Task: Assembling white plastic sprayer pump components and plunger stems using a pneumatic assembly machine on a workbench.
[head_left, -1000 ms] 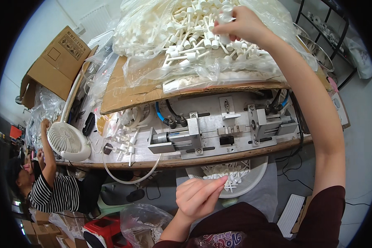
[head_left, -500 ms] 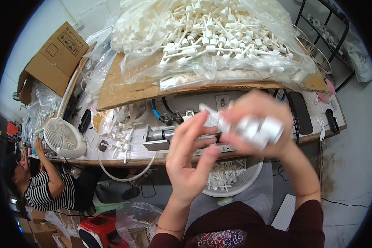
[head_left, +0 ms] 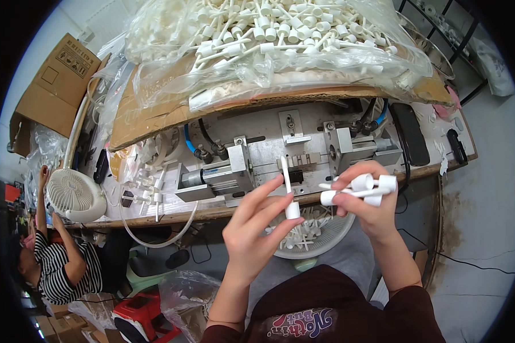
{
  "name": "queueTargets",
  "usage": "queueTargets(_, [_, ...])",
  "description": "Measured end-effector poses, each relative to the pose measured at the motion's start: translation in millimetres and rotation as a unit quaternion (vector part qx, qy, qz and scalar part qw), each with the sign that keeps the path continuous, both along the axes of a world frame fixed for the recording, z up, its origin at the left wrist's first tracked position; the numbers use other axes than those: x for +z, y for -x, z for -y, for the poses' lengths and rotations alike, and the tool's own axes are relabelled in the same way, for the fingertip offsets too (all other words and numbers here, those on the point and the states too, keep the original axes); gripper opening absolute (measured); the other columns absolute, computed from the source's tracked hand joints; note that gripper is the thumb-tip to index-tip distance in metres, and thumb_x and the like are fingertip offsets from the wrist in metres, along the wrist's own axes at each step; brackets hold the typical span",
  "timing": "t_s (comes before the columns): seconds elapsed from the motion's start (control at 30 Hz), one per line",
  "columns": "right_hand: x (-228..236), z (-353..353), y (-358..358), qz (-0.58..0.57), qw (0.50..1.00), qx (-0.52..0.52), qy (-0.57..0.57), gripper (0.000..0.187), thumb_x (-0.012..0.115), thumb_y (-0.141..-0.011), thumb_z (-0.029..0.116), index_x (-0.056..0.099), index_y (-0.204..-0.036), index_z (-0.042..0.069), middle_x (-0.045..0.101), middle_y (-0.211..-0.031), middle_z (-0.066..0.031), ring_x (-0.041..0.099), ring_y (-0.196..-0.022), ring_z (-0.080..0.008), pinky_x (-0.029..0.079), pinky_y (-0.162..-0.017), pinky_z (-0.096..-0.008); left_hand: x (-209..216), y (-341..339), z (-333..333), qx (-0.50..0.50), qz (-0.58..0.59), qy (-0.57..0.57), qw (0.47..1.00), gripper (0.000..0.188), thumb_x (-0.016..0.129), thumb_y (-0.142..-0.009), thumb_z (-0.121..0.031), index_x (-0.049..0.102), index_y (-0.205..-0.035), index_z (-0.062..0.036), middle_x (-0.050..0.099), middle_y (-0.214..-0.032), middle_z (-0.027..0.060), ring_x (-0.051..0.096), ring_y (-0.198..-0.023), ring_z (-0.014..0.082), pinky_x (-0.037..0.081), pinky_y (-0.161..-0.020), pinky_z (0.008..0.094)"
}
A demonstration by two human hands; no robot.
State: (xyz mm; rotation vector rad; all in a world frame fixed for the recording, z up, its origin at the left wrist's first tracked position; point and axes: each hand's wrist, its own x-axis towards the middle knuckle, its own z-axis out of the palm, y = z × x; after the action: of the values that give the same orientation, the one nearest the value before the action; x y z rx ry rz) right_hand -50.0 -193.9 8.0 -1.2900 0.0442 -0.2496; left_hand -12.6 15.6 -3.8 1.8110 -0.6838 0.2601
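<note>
My left hand (head_left: 247,237) pinches a single white cap with a long thin stem (head_left: 292,210) between thumb and fingers, its stem pointing up and away from me. My right hand (head_left: 375,216) is closed around a bunch of several white stemmed caps (head_left: 361,183), their stems pointing mostly left. Both hands hover before the metal fixture (head_left: 298,162), whose small slotted block sits between two cylinder clamps. Under my hands, a white basket (head_left: 339,244) holds more white stemmed pieces, partly hidden by my left hand.
A plastic-lined heap of white stemmed caps (head_left: 286,28) rests on a cardboard sheet (head_left: 154,123) over the bench. A white fan (head_left: 76,194) and loose parts (head_left: 157,191) lie left, a black phone (head_left: 411,137) right. Another person (head_left: 68,268) sits at far left.
My hands have moved apart, uncovering the fixture. The left, open half a second ago, now pinches one stemmed cap. My right hand has lowered with its bunch, and the whole view has shifted slightly.
</note>
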Motion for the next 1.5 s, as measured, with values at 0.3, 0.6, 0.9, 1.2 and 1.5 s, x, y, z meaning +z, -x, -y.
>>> queueTargets(0.3, [-2.6, 3.3, 6.1, -0.040, 0.992, 0.012, -0.116, 0.033, 0.076, -0.075, -0.012, 0.059, -0.102, -0.003, 0.072, -0.083, -0.0195, 0.066, -0.055, -0.0146, 0.052, -0.044, -0.0229, -9.8, -19.2, 18.4, 0.053, 0.191, -0.266, 0.943, 0.031, 0.078, -0.075, -0.009, 0.074, -0.104, -0.0003, 0.071, -0.119, 0.0099, 0.067, -0.071, 0.0157, 0.052, -0.067, 0.0287])
queueTargets(0.6, [-5.3, 0.7, 6.1, -0.120, 0.987, 0.032, -0.105, 0.032, 0.075, -0.072, -0.010, 0.057, -0.097, -0.002, 0.070, -0.075, -0.0160, 0.056, -0.042, -0.0096, 0.042, -0.037, -0.0187, -6.6, -21.5, 16.7, 0.039, 0.163, -0.278, 0.946, 0.031, 0.080, -0.074, -0.011, 0.074, -0.104, -0.0018, 0.072, -0.118, 0.0090, 0.064, -0.060, 0.0152, 0.047, -0.056, 0.0273])
queueTargets(0.9, [-7.7, -11.1, 4.3, -0.144, 0.976, 0.039, -0.160, 0.027, 0.081, -0.077, -0.003, 0.059, -0.093, 0.000, 0.066, -0.074, -0.0079, 0.061, -0.050, -0.0116, 0.045, -0.038, -0.0222, 13.0, -2.3, 17.3, -0.135, 0.084, -0.002, 0.987, 0.037, 0.088, -0.066, -0.007, 0.074, -0.100, -0.0025, 0.074, -0.102, 0.0126, 0.072, -0.083, 0.0241, 0.056, -0.068, 0.0300])
queueTargets(1.2, [-11.5, -19.4, 1.2, -0.141, 0.974, 0.054, -0.169, 0.020, 0.077, -0.084, -0.001, 0.061, -0.096, -0.001, 0.066, -0.079, -0.0075, 0.064, -0.056, -0.0119, 0.050, -0.045, -0.0237, 9.7, 7.5, 7.9, -0.058, 0.018, -0.032, 0.998, 0.036, 0.079, -0.072, 0.006, 0.074, -0.106, -0.0024, 0.067, -0.102, 0.0089, 0.068, -0.087, 0.0192, 0.057, -0.071, 0.0299])
queueTargets(1.5, [-11.3, -23.1, 9.2, -0.091, 0.993, -0.027, -0.063, 0.016, 0.072, -0.087, -0.002, 0.063, -0.100, -0.002, 0.069, -0.085, -0.0092, 0.063, -0.058, -0.0088, 0.051, -0.052, -0.0217, -13.6, -11.4, 16.2, 0.043, 0.140, -0.236, 0.961, 0.031, 0.077, -0.077, -0.001, 0.073, -0.108, -0.0021, 0.069, -0.122, 0.0115, 0.070, -0.087, 0.0216, 0.056, -0.076, 0.0321])
